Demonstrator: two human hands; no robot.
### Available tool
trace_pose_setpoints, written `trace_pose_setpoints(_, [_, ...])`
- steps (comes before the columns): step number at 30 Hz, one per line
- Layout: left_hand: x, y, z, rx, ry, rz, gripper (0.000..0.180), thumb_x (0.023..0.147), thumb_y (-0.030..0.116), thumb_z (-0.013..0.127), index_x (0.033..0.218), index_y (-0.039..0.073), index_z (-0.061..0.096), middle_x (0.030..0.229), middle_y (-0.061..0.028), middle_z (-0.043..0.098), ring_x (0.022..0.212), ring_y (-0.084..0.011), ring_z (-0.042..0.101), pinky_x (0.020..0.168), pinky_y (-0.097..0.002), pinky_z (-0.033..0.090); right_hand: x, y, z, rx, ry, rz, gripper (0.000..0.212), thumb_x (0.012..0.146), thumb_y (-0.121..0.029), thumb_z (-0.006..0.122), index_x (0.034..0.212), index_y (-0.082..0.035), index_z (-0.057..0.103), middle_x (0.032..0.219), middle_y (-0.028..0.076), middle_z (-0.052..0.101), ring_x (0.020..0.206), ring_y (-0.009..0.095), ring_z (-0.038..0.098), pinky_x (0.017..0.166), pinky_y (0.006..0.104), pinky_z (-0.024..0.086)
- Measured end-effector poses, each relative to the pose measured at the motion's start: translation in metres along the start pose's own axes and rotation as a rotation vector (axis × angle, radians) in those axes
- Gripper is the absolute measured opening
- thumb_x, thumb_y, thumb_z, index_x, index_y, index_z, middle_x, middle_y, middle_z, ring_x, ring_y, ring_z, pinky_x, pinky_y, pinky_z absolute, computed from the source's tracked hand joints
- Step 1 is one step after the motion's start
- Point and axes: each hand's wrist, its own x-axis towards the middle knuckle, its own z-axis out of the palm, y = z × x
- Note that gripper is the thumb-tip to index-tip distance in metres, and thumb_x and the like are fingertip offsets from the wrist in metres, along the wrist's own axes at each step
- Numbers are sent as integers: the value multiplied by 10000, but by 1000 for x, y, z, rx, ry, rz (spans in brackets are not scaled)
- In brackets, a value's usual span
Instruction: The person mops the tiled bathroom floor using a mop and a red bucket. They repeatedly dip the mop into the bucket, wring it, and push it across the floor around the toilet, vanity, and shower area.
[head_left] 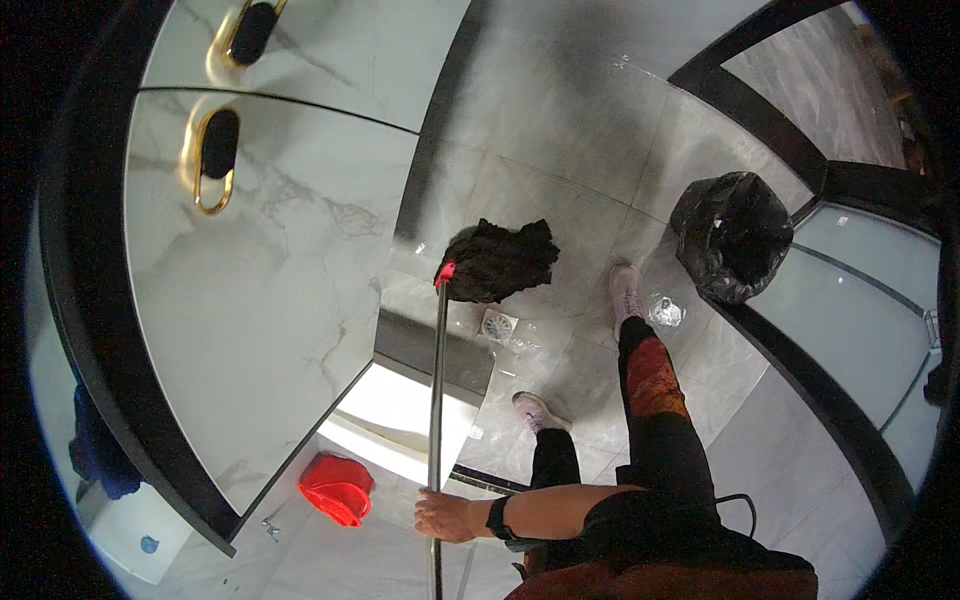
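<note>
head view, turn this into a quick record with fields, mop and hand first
held: mop
hand: one in view, closed around the pole
mop head: dark, on grey tiled floor
near mop head: square drain
right: black-lined bin
left: pale marbled cabinet
lower left: red item, kind unclear

The mop [438, 380] has a dark, shaggy head [503, 262], 1 red joint [447, 271] and 1 metallic pole [436, 430]. The head lies just beyond the floor drain [497, 326]; the pole passes left of it.
</note>
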Motion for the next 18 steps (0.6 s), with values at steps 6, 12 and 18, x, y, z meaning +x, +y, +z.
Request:
trace_pose_setpoints(6, [-13,-4,7,-25,-9,-263,554,918,390,613,1305,19,473,984,-254,625,898,-394,617,753,-467,504,6,25,14,-126,-292,-17,59,638,-102,645,604,-134,680,635,73,659,699,243,638,729,382,425])
trace_pose_setpoints(12, [13,61,-10,-83,41,-217,468,917,378,612,1207,20,526,842,-223,607,755,-349,603,643,-451,485,-10,66,-19,-226,-193,117,62,602,-121,665,625,-83,708,692,112,688,753,270,675,788,414,486])
trace_pose_setpoints(18, [40,105,-4,-123,45,-119,395,916,365,612,1110,22,578,699,-191,588,612,-305,589,533,-434,467,-12,155,-96,-507,113,167,102,657,-201,693,621,-115,652,662,58,619,727,229,607,902,459,439])
